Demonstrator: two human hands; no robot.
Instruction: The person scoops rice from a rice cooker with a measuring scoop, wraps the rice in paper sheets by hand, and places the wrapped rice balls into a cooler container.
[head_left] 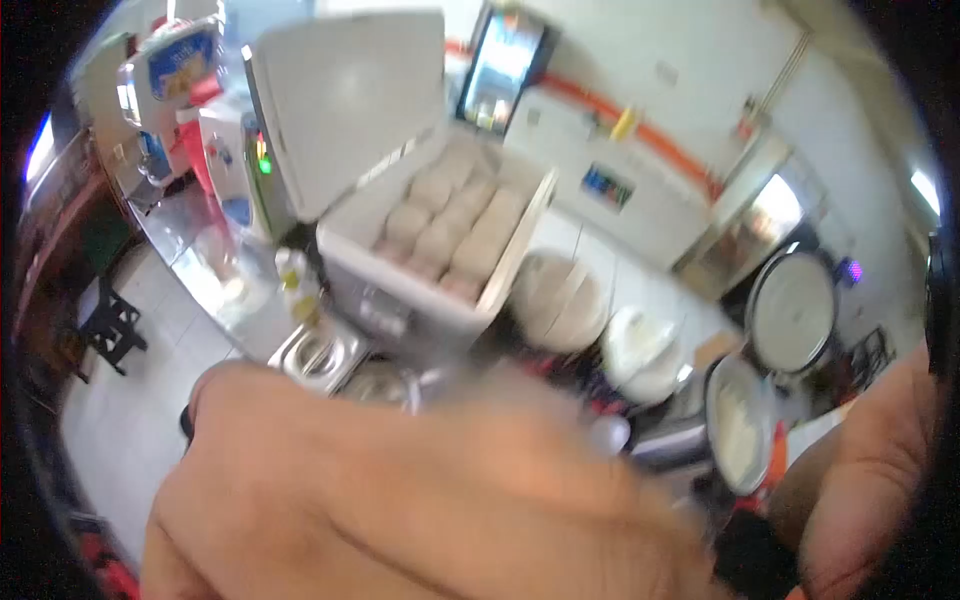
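Observation:
My left hand looms very close to the camera across the bottom of the view. Its fingers are blurred and partly cut off, so I cannot make out what they touch. At the right edge shows part of my right hand, with a finger or thumb pointing down. The frame hides the rest of it. Beyond the hands stands a large white cooler box, its lid raised. Inside lie rows of round, pale lumps, perhaps in bags.
Right of the cooler are round lidded containers and an open pot with pale contents. A steel container and bottles are at its left. Behind are a white chest and a glass-door fridge. A black stool stands left.

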